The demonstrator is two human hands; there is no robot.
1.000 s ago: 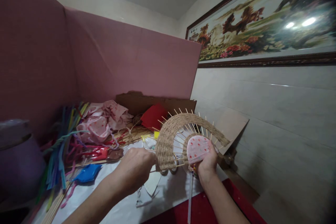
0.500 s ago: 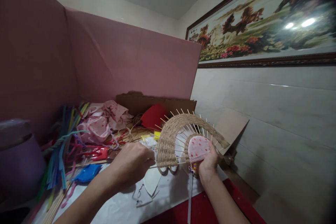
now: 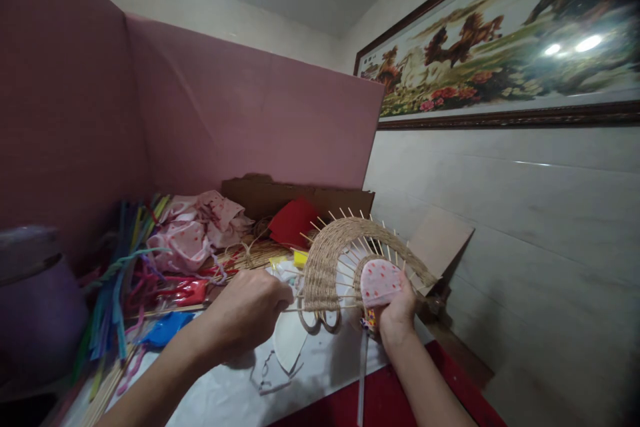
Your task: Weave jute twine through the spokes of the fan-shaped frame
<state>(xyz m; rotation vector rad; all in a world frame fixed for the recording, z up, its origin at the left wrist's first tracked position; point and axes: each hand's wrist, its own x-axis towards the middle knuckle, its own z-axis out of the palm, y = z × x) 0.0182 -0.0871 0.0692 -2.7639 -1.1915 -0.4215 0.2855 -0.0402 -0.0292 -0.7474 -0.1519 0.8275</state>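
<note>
A half-round fan woven of brown twine point(image 3: 330, 247) over thin wooden sticks is held up in front of me. The stick ends poke out past its outer edge. My right hand point(image 3: 397, 313) grips it at the inner half-circle, which is covered in pink cloth with red dots point(image 3: 381, 281). My left hand point(image 3: 257, 307) is closed beside the fan's left end, where a thin strand or stick runs from the fingers to the weave. What lies inside those fingers is hidden. Twine loops point(image 3: 320, 321) hang below the fan's left end.
Left of my hands lie pink dotted cloth point(image 3: 185, 240), coloured pipe cleaners point(image 3: 113, 307) and a blue packet point(image 3: 167, 328). Red felt point(image 3: 295, 221) sits behind. A white leaf-shaped piece point(image 3: 290, 341) and a clear stick point(image 3: 363, 373) are near me. A purple container point(image 3: 37, 320) stands far left.
The fan has shifted slightly to the right, and its left end has risen a little. My left hand stays closed and has moved slightly left.
</note>
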